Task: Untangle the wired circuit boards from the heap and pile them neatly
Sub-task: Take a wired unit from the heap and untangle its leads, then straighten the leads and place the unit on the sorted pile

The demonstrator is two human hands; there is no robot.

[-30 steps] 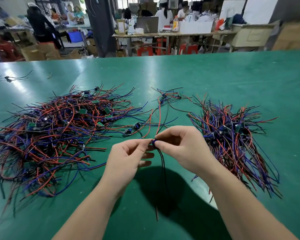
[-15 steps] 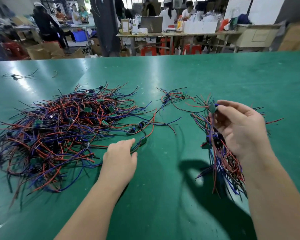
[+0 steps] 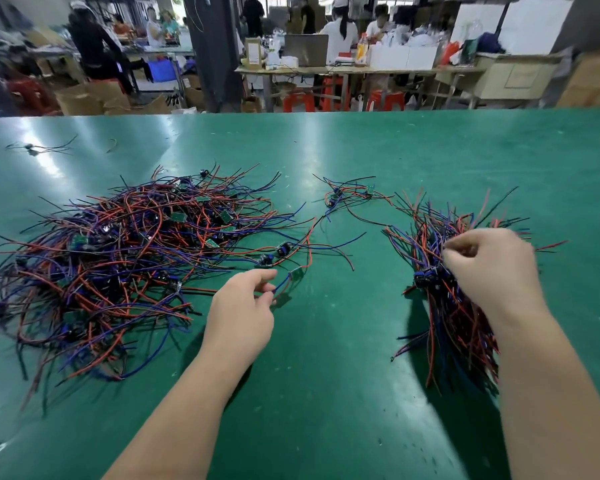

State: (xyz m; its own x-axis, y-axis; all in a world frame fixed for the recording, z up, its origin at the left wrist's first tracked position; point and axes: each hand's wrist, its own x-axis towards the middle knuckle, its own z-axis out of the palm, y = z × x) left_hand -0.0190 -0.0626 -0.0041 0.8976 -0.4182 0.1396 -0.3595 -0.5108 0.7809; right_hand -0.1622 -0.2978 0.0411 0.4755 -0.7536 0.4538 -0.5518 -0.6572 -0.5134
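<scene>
A big tangled heap (image 3: 125, 258) of red, blue and black wires with small green circuit boards covers the left of the green table (image 3: 343, 358). On the right lies a neater pile (image 3: 451, 313), its wires running one way. My left hand (image 3: 243, 310) is at the heap's right edge and pinches the blue wire of one small board (image 3: 296, 274) between thumb and forefinger. My right hand (image 3: 489, 268) is low over the top of the pile, fingers curled and pinched on a wired board among the wires. The hand mostly hides that board.
A small loose cluster of wired boards (image 3: 347, 197) lies between heap and pile, further back. A stray wired piece (image 3: 37, 147) sits at the far left. Beyond the table's far edge are workbenches, red stools, cardboard boxes and several people.
My right hand has dropped with its board from above the pile down onto the pile's top. My left hand has closed thumb and forefinger on a blue wire at the heap's edge.
</scene>
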